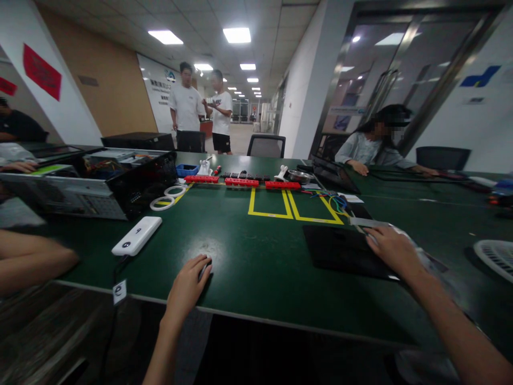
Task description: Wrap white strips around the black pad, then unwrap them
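My left hand (188, 286) rests low over the green table near its front edge. Its fingers curl round a small greyish object (205, 268) whose kind I cannot make out. To the right, my right hand (390, 248) is at the far right corner of a flat black panel (340, 248), fingers close together. A thin pale piece (358, 228) shows at its fingertips, and what exactly it grips is hard to see. Crumpled clear plastic (430, 262) lies beside that hand, partly behind the wrist.
An open computer case (124, 184) stands at the left, near white rings (162, 203) and a white power bank (137, 235). Red trays (241, 183), yellow tape outlines (270, 215), coloured wires (339, 202) and a metal bowl (300, 176) lie farther back. Someone's forearm (36, 262) reaches in at left.
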Available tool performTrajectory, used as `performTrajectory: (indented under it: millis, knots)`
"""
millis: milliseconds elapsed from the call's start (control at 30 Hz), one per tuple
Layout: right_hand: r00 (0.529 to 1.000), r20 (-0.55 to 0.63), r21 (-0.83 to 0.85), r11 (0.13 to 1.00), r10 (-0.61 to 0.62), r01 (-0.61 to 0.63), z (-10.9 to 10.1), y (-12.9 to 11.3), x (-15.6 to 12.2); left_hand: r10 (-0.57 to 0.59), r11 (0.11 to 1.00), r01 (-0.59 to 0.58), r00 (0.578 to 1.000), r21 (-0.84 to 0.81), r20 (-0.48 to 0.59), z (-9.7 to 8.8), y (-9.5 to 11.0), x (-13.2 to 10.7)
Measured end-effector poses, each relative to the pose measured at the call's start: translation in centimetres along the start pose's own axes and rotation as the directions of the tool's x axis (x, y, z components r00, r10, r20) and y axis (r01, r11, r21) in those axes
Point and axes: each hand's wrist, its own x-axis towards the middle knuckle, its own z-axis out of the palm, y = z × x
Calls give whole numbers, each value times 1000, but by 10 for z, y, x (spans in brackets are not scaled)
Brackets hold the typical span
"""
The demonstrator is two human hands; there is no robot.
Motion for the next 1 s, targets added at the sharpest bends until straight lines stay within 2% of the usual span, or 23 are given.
performTrajectory:
  millis: [33,100,200,267,400,600,733,867,1000]
  knots:
    - [996,52,40,996,-76,74,6,-9,0,0,1000,0,1000,1,0,0,0,0]
    - [978,141,123,983,-151,134,18,-24,-1,3,1000,-3,1000,3,-1,1,0,0]
    - [972,204,161,983,-119,87,32,-43,-8,5,1000,-5,1000,8,-5,1,-1,0]
    - [971,222,143,988,-90,59,34,-56,-12,7,1000,-7,1000,13,-6,1,-1,0]
    - [962,257,103,993,-91,66,21,-95,-14,9,999,-9,1000,41,5,3,-1,0]
    - [938,320,121,988,-130,95,-10,-178,-11,24,998,-23,1000,55,-15,4,0,0]
    - [922,352,147,982,-161,115,-29,-225,-7,23,998,-23,1000,59,-8,3,0,0]
    - [926,344,141,984,-156,113,-37,-259,-4,33,997,-34,999,65,16,3,7,3]
    - [935,326,146,984,-143,100,-38,-283,-4,84,996,-83,995,-38,49,8,26,5]
